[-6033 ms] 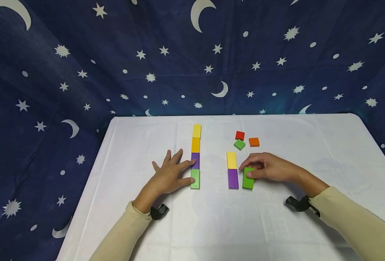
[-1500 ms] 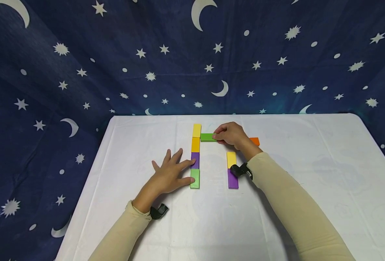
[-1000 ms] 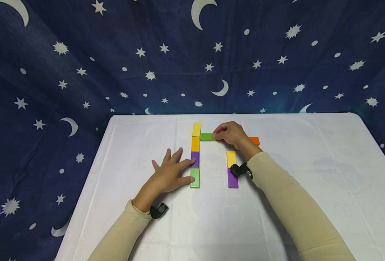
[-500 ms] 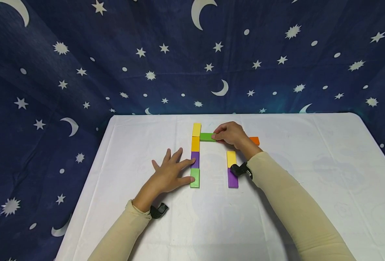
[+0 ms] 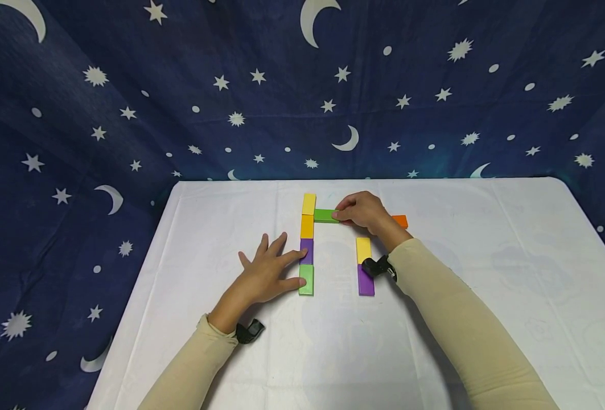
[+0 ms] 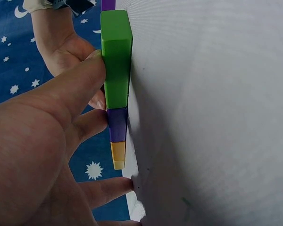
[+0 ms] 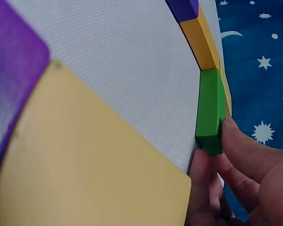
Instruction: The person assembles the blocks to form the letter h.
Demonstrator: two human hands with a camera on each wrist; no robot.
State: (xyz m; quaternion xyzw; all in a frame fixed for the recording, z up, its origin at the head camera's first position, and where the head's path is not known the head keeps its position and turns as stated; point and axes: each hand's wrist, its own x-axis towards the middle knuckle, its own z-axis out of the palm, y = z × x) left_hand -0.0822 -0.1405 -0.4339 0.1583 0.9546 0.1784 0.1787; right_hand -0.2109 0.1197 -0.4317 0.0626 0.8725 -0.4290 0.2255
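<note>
The green block, upper centre of the frame, is pinched in the right hand, its end against the 4-block column. The left hand, fingers spread, touches the column's lower 2 blocks. Aligning seems in hand; next calls for gentle release.

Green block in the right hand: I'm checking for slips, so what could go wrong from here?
The right hand might push the green block into the column, shifting its far blocks; the left hand touches only the two nearer ones.

The right wrist's black device overlaps the separate yellow and purple pair in the head view; lowering it could nudge them.
</note>
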